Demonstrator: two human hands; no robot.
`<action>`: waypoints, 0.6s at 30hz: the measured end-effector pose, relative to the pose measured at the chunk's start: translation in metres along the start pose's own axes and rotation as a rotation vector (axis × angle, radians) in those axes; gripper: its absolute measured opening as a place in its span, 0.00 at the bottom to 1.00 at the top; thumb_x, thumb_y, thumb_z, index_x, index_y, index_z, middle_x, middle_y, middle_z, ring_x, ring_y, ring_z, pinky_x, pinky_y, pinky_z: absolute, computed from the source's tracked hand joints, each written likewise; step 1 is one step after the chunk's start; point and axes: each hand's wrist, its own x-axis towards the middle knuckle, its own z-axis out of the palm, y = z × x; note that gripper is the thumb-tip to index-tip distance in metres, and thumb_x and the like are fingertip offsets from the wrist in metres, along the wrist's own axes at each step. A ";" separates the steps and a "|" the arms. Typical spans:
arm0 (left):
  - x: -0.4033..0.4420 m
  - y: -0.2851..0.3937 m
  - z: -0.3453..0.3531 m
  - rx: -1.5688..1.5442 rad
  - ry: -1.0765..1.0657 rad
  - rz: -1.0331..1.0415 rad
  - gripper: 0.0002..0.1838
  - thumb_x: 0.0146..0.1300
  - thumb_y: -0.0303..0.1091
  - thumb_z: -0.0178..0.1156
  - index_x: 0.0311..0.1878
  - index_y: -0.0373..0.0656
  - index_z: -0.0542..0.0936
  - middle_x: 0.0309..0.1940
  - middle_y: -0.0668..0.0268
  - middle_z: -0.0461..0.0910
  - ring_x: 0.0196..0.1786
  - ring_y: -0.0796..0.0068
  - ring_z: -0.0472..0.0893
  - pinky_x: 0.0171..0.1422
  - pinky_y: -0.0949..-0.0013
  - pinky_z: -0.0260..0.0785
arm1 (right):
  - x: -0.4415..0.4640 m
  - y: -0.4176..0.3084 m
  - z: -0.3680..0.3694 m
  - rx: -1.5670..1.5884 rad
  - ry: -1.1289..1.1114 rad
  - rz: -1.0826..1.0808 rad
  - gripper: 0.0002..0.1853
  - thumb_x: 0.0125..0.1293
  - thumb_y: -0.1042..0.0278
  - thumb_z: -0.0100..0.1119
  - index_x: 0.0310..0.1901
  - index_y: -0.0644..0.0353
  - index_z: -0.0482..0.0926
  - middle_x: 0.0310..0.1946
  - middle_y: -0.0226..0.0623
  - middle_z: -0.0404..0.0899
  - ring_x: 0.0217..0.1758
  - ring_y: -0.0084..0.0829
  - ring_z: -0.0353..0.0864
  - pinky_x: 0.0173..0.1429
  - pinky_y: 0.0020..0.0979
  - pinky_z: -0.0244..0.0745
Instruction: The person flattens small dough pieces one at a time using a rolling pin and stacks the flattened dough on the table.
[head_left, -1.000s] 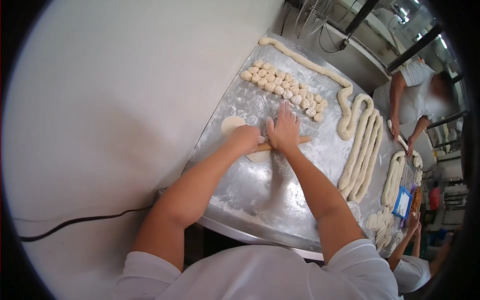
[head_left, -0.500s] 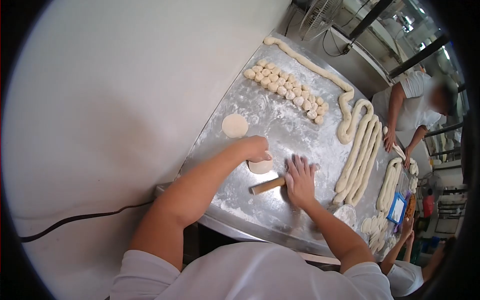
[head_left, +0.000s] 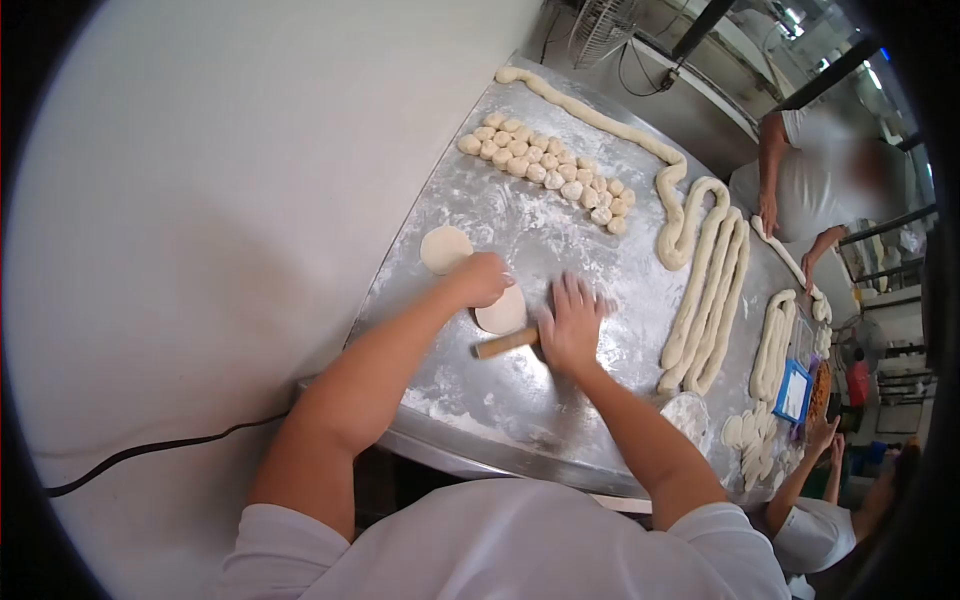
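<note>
My left hand is closed at the upper edge of a flat dough round, pinching it. My right hand lies with fingers spread over a wooden rolling pin; the pin's left end shows just below the dough round, and the palm covers the rest. Another flat round lies on the metal table, up and left of my left hand. Farther back are several small dough balls in a cluster.
Long dough ropes lie at the right, near a blue-framed object and a pile of flattened dough pieces. One co-worker's hands handle a dough strip; another person's hands show lower right. A wall borders the table.
Since a second ago, the rolling pin has come off the dough round towards me, then back close to its lower edge. The view has shifted slightly. The co-worker's hands have moved along the dough strip.
</note>
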 end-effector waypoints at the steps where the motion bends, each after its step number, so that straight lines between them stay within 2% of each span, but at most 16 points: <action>1: 0.005 -0.008 0.002 -0.011 -0.014 -0.008 0.23 0.74 0.51 0.70 0.53 0.36 0.90 0.50 0.43 0.90 0.54 0.42 0.89 0.61 0.47 0.80 | -0.033 0.007 -0.010 -0.009 -0.032 -0.058 0.30 0.79 0.51 0.57 0.76 0.57 0.77 0.81 0.54 0.69 0.83 0.63 0.63 0.86 0.72 0.48; 2: 0.004 -0.007 -0.004 0.007 -0.093 -0.025 0.24 0.73 0.51 0.71 0.53 0.36 0.90 0.50 0.43 0.90 0.54 0.42 0.89 0.61 0.47 0.80 | -0.060 0.016 -0.014 0.050 -0.044 -0.067 0.29 0.80 0.51 0.56 0.76 0.54 0.78 0.82 0.54 0.67 0.83 0.67 0.62 0.86 0.73 0.46; 4: -0.007 0.007 -0.024 0.048 -0.259 -0.057 0.25 0.70 0.51 0.73 0.53 0.35 0.91 0.50 0.43 0.91 0.53 0.42 0.90 0.60 0.48 0.81 | -0.081 0.023 -0.028 0.062 -0.104 -0.093 0.29 0.81 0.50 0.55 0.77 0.55 0.77 0.83 0.55 0.66 0.85 0.68 0.60 0.87 0.74 0.44; 7: -0.024 0.051 -0.049 0.028 -0.408 -0.298 0.26 0.68 0.52 0.74 0.51 0.34 0.92 0.47 0.44 0.91 0.51 0.42 0.91 0.59 0.49 0.82 | -0.057 0.019 -0.033 0.032 -0.190 -0.098 0.31 0.82 0.47 0.54 0.79 0.55 0.75 0.84 0.57 0.64 0.87 0.68 0.57 0.88 0.74 0.42; 9: -0.017 0.041 -0.031 0.171 -0.305 -0.201 0.25 0.68 0.53 0.73 0.48 0.35 0.92 0.45 0.45 0.92 0.49 0.42 0.91 0.57 0.49 0.82 | -0.007 -0.002 -0.017 -0.001 -0.171 0.034 0.39 0.82 0.41 0.51 0.85 0.56 0.65 0.89 0.56 0.53 0.91 0.66 0.51 0.89 0.73 0.39; 12: -0.015 0.033 -0.026 0.233 -0.169 -0.171 0.27 0.69 0.56 0.72 0.47 0.36 0.93 0.44 0.46 0.92 0.49 0.42 0.91 0.57 0.48 0.82 | 0.081 -0.033 0.001 -0.011 -0.113 0.139 0.44 0.82 0.40 0.51 0.87 0.64 0.58 0.90 0.57 0.51 0.93 0.60 0.49 0.92 0.66 0.41; 13: -0.016 0.034 -0.026 0.225 -0.127 -0.179 0.28 0.69 0.58 0.71 0.47 0.36 0.92 0.44 0.46 0.92 0.49 0.42 0.91 0.58 0.48 0.82 | 0.103 -0.037 0.008 0.012 -0.062 0.142 0.44 0.81 0.41 0.52 0.86 0.65 0.59 0.89 0.58 0.53 0.92 0.60 0.51 0.92 0.65 0.42; 15: -0.020 0.038 -0.028 0.185 -0.065 -0.180 0.22 0.70 0.50 0.72 0.47 0.37 0.93 0.46 0.44 0.92 0.52 0.42 0.91 0.60 0.48 0.82 | 0.128 -0.040 0.021 0.057 0.037 0.149 0.43 0.81 0.42 0.54 0.84 0.67 0.60 0.88 0.59 0.56 0.91 0.59 0.54 0.92 0.64 0.44; 18: -0.018 0.034 -0.031 0.061 -0.035 -0.110 0.17 0.70 0.43 0.72 0.48 0.37 0.93 0.48 0.43 0.92 0.54 0.44 0.91 0.62 0.50 0.82 | 0.092 -0.027 0.014 0.194 0.034 0.143 0.41 0.80 0.45 0.55 0.83 0.65 0.62 0.86 0.58 0.60 0.90 0.57 0.56 0.92 0.62 0.44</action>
